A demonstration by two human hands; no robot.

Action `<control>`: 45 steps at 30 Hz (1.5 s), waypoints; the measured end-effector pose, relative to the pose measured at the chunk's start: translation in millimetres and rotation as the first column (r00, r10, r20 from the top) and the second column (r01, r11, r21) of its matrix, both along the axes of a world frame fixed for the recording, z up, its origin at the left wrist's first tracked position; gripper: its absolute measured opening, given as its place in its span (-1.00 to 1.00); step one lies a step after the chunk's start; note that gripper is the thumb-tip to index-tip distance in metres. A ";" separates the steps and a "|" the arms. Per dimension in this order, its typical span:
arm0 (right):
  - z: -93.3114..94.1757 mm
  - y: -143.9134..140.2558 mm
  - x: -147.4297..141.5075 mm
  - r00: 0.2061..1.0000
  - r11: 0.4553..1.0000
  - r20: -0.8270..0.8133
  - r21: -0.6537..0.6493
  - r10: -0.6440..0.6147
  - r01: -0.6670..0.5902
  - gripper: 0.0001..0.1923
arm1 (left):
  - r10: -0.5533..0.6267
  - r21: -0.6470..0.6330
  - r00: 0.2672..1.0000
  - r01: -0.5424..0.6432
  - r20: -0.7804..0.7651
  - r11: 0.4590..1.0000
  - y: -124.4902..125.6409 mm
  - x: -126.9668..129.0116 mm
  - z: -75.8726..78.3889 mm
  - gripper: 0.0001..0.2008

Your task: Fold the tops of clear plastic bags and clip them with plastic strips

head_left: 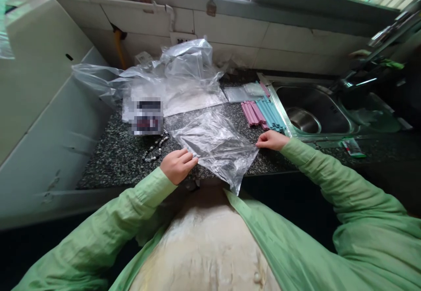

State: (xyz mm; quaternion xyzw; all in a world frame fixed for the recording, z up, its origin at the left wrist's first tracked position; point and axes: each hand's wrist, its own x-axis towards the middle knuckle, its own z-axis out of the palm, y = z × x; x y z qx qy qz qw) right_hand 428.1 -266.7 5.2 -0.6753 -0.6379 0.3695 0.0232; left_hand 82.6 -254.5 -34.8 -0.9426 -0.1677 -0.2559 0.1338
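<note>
A clear plastic bag (pixel 213 135) lies across the counter's front edge, its near part hanging down over it. My left hand (pixel 179 165) pinches the bag's left side, and my right hand (pixel 272 140) pinches its right corner. Between them a straight band or fold runs taut across the plastic. Just behind my right hand are pink sticks or clips (pixel 252 113) and blue ones (pixel 271 112), laid in rows. A beaded string (pixel 157 146) lies on the counter beyond my left hand.
More clear plastic bags (pixel 187 69) are heaped at the back, by a pixelated item (pixel 146 115). Small clear packets (pixel 241 93) lie near the sink (pixel 315 94), which holds a metal bowl (pixel 304 120). A small packet (pixel 353 147) sits before the sink. A white panel (pixel 42 76) stands left.
</note>
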 end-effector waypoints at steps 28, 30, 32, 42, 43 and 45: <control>-34.1 -52.9 -10.1 0.933 0.511 0.244 0.785 0.264 -0.350 -0.66 | 0.158 -0.364 0.879 0.019 0.450 0.931 -10.3 36.7 65.3 -0.87; -37.5 -52.6 -22.1 0.932 0.508 0.208 0.792 0.295 -0.338 -0.61 | 0.178 -0.375 0.875 0.004 0.450 0.927 0.3 43.7 88.1 -0.84; -36.6 -52.3 -33.0 0.938 0.515 0.172 0.799 0.301 -0.311 -0.53 | 0.197 -0.392 0.876 -0.010 0.440 0.920 8.8 51.1 109.5 -0.85; 9.5 -48.1 -62.0 0.886 0.522 -0.444 0.791 0.132 0.318 -0.70 | 0.320 -0.780 0.869 0.112 0.378 0.615 27.8 65.3 163.1 -0.87; 13.5 -45.4 -61.8 0.858 0.518 -0.500 0.768 0.119 0.376 -0.74 | 0.337 -0.812 0.870 0.115 0.360 0.572 28.6 63.5 167.0 -0.86; 22.0 -39.8 -59.6 0.794 0.532 -0.597 0.712 0.114 0.458 -0.77 | 0.378 -0.866 0.857 0.142 0.350 0.479 30.3 59.1 173.5 -0.84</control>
